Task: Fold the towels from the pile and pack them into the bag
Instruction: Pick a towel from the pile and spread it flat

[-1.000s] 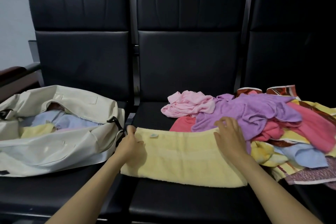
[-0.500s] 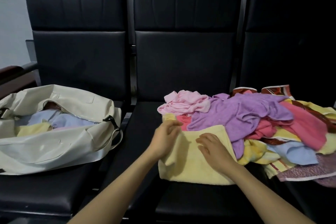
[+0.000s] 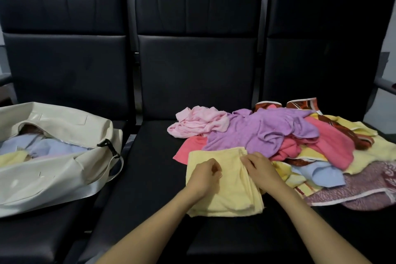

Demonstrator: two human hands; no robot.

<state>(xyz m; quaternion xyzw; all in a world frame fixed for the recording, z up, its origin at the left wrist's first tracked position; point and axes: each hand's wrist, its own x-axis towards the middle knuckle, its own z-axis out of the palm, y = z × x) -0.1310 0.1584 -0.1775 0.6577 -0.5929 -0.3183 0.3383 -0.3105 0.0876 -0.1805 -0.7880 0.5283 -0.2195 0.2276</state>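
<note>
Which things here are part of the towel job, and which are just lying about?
Job:
yellow towel
left hand and right hand, both on it
towel pile
bag

Lying about:
black seats
armrest

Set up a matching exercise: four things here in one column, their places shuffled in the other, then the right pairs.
1. nearest yellow towel
2. cream bag
3. purple towel
4. pale pink towel

A. spread over the top of the pile
B. open, on the left seat
C. folded, on the middle seat
D. bunched at the pile's far left corner

Pairs: 1-C, 2-B, 3-A, 4-D.
</note>
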